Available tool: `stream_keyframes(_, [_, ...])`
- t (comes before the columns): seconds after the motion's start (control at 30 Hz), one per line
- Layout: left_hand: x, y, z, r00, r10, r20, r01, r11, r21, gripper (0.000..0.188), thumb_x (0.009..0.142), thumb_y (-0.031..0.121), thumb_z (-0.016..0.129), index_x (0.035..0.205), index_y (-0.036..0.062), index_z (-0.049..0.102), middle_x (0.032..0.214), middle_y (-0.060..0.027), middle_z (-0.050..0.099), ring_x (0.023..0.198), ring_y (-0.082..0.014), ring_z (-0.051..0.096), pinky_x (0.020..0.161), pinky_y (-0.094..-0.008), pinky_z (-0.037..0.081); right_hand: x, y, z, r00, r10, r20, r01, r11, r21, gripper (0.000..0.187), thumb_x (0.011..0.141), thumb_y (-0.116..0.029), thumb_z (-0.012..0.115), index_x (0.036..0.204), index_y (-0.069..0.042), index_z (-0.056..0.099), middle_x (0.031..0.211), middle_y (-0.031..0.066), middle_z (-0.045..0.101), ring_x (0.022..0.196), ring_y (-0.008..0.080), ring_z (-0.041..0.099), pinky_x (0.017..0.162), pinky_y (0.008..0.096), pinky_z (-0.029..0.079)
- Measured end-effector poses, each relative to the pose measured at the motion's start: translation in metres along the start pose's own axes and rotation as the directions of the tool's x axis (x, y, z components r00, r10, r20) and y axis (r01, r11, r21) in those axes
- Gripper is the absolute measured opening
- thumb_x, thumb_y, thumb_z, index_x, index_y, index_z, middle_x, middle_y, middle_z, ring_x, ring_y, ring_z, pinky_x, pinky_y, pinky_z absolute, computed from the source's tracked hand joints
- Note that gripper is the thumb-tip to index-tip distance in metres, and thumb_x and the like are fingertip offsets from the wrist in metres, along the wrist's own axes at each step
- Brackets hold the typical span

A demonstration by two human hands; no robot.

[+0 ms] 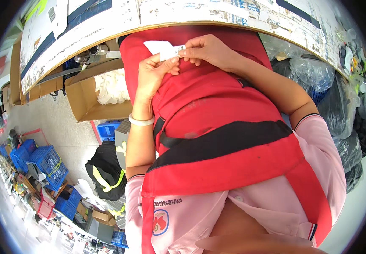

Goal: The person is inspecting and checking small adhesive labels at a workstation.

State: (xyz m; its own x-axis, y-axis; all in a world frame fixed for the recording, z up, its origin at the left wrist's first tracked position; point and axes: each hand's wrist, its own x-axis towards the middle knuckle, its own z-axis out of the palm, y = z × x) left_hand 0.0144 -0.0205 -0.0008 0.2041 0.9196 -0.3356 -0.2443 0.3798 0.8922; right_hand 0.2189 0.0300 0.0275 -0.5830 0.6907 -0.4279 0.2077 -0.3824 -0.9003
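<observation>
Over my lap, just below the table edge, both hands meet at a small white label (172,53) with dark print near its right end. My left hand (154,73) is closed on its lower left part, thumb on top. The fingertips of my right hand (206,50) pinch the printed right end. A plain white flap (156,45) stands out above my left fingers; whether it belongs to the same piece I cannot tell. Beneath the hands lies the red apron (191,89) that I wear.
A worn white tabletop (170,12) spans the far side. Left of my lap, an open cardboard box (79,99) holds white pieces (108,86). Plastic bags (337,101) crowd the right. Blue crates (49,165) and a black bundle with yellow strips (104,165) stand on the left.
</observation>
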Motion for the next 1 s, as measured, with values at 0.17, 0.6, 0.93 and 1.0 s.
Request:
stream_keyframes(0.17, [-0.003,0.003,0.005,0.998,0.018,-0.067,-0.015,0.999,0.052,0.010,0.085,0.006,0.069,0.092,-0.0021,0.069,0.071,-0.0032,0.066,0.059,-0.0073,0.058,0.056,-0.0212,0.048,-0.004,0.000,0.001,0.979,-0.109,-0.174,0.080,0.983,-0.165,0.020,0.089,-0.022,0.065,0.090,-0.002,0.067,0.072,-0.0002,0.060,0.065,0.0053,0.053,0.060,0.0197,0.043])
stream_keyframes(0.6, [-0.002,0.002,0.001,0.993,0.041,-0.108,-0.016,0.974,0.227,0.062,0.100,0.048,0.037,0.083,-0.0007,0.071,0.076,-0.0046,0.065,0.071,-0.0115,0.056,0.070,-0.0250,0.044,-0.037,-0.027,-0.044,0.709,-0.577,-0.404,0.344,0.784,-0.516,0.019,0.091,-0.015,0.060,0.106,-0.005,0.065,0.090,0.0044,0.068,0.081,0.0099,0.062,0.079,0.0238,0.047])
stream_keyframes(0.93, [0.003,0.002,0.004,0.993,-0.008,-0.116,0.027,0.986,0.166,0.057,0.099,0.045,0.043,0.083,-0.0010,0.072,0.076,-0.0051,0.065,0.071,-0.0116,0.057,0.070,-0.0233,0.043,-0.003,-0.020,-0.114,0.619,-0.680,-0.393,0.223,0.632,-0.742,0.035,0.091,-0.011,0.053,0.124,-0.004,0.047,0.090,0.0147,0.065,0.086,0.0303,0.062,0.077,0.0358,0.049])
stream_keyframes(1.0, [0.003,0.002,0.003,0.994,-0.011,-0.112,0.028,0.988,0.153,0.057,0.099,0.046,0.042,0.084,-0.0013,0.071,0.077,-0.0054,0.065,0.069,-0.0114,0.057,0.068,-0.0231,0.044,-0.002,-0.017,-0.111,0.607,-0.681,-0.410,0.233,0.645,-0.728,0.034,0.091,-0.010,0.053,0.123,-0.004,0.048,0.090,0.0147,0.066,0.087,0.0303,0.062,0.078,0.0353,0.049])
